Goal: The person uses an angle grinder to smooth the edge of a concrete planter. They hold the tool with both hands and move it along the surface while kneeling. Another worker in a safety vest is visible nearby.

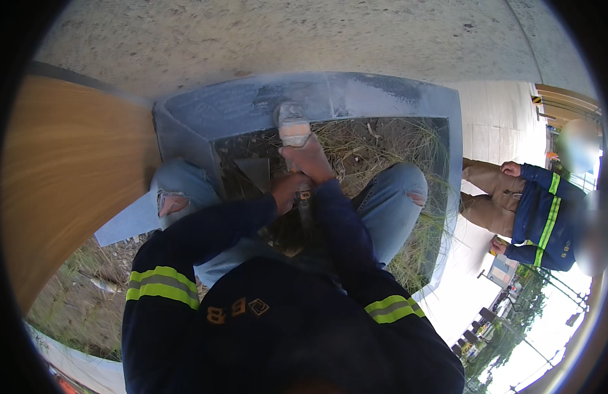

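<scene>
Biggest first: we have a speckled concrete surface (284,36) across the top of the frame and a curved brown panel (80,177) filling the left side. Next, we note a grey curb (376,97) framing the centre, its upper run patchy with darker areas and a thin pale line across it. Inside it, we see a bed of soil and grass (366,139). Navy jacket (277,328) with yellow-green bands at bottom centre, worn jeans (394,197) with knees bent either side of the work. Right of frame, we mark another person (543,213) in a banded dark top and brown trousers, well apart.

Task item: a dusty power tool (294,133), upper centre, its head over the curb's inner edge; we can't tell if it presses on it. Right hand (312,159) is wrapped round the body just behind the head; left hand (287,189) grips farther back, just below in frame. Smallest: a grey triangular piece (254,172) left of the hands.
</scene>
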Tool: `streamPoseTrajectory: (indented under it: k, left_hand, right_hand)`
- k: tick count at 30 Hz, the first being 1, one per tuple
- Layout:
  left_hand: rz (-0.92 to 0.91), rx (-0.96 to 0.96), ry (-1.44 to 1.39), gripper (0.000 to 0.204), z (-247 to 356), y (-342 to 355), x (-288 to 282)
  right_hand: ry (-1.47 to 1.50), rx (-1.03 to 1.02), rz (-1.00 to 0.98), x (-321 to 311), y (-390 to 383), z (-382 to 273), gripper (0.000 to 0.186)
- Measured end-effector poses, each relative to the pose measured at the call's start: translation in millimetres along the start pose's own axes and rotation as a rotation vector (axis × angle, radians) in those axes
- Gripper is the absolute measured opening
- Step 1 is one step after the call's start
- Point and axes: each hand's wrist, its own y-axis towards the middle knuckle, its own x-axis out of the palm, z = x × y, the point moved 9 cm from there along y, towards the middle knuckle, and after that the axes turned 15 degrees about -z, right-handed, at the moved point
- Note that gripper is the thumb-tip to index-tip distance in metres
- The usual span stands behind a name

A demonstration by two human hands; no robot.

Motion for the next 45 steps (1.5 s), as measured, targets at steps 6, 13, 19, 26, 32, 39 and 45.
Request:
streamPoseTrajectory:
  k: [6, 13, 19, 26, 32, 39, 45]
  left_hand:
    - [-0.087, 0.027, 0.11, 0.018, -13, 32, -18]
    - [0.081, 0.136, -0.026, 0.02, -16, -14, -38]
    - [-0.075, -0.034, 0.039, 0.018, -12, 11, -7]
    - [0.019, 0.115, 0.059, 0.021, -8, -1, -22]
    - [-0.018, 0.087, 0.044, 0.022, -11, -7, -21]
    - [-0.052, -0.04, 0.121, 0.022, -15, 18, -16]
    - [0.067, 0.303, 0.133, 0.019, 6, -24, -23]
  right_hand:
    - [0.058, 0.041, 0.079, -15, -9, 1, 0.061]
    - [-0.13, -0.076, -0.174, 48, 7, -19, 0.074]
    - [0.012, 0.076, 0.018, -9, -3, 18, 0.072]
    - [-0.011, -0.085, -0.092, 25, -4, -24, 0.072]
    - [-0.033, -0.018, -0.098, 28, -4, -16, 0.074]
    - [0.021, -0.011, 0.013, -1, 2, 3, 0.062]
    - [-0.171, -0.084, -0.181, 46, 2, -38, 0.075]
